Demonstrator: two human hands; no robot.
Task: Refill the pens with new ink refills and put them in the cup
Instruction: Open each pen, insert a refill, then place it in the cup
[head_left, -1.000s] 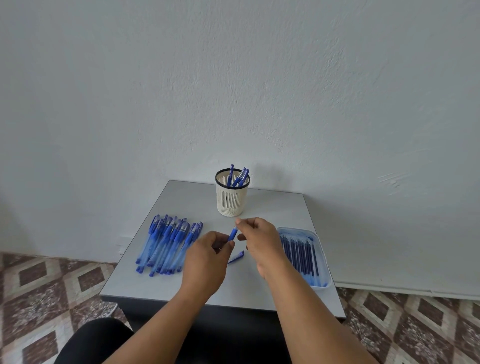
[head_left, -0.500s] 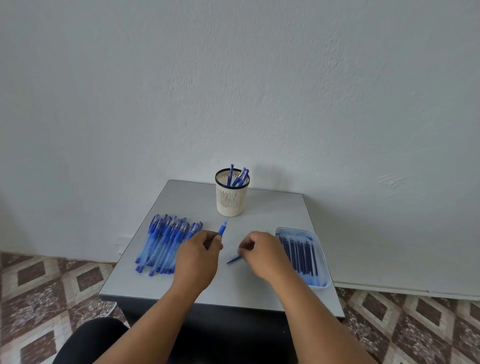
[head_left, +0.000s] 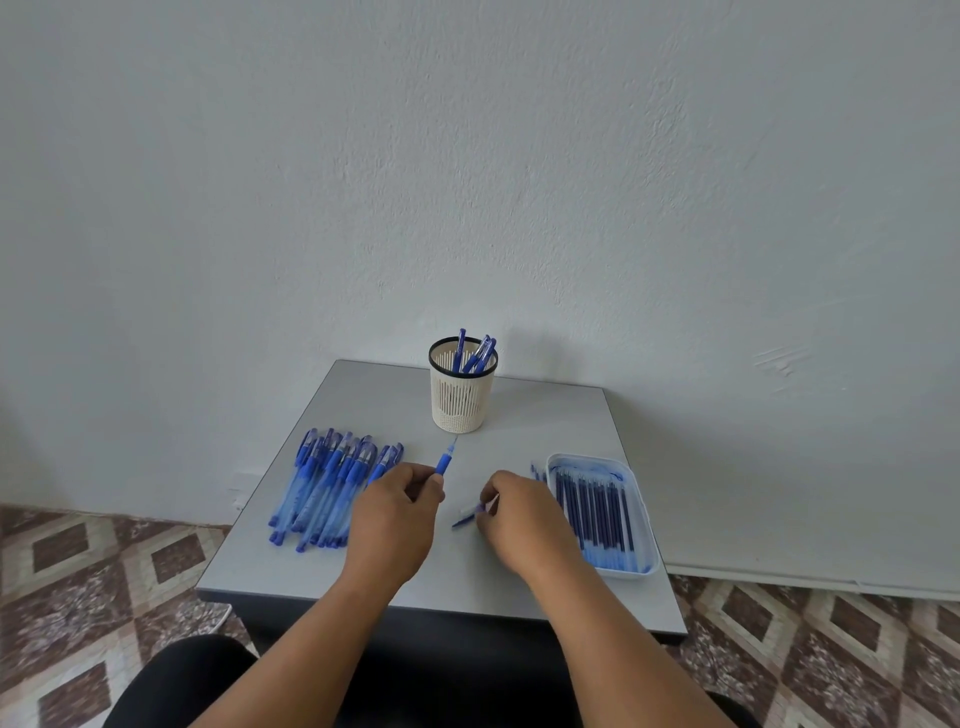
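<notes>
Left hand (head_left: 397, 512) is clamped on the pen (head_left: 445, 460), tip toward the cup (head_left: 459, 387); right hand (head_left: 522, 517) is pinched on the cap (head_left: 468, 514) over the tabletop (head_left: 545, 415); cap should be aligned coaxially before being pushed on.

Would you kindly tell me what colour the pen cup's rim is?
Black, on a cream slotted cup; the head view shows it clearly.

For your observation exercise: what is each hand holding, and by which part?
The left hand grips a blue pen by its barrel, tip pointing away. The right hand pinches one end of a small blue pen part on the table.
</notes>
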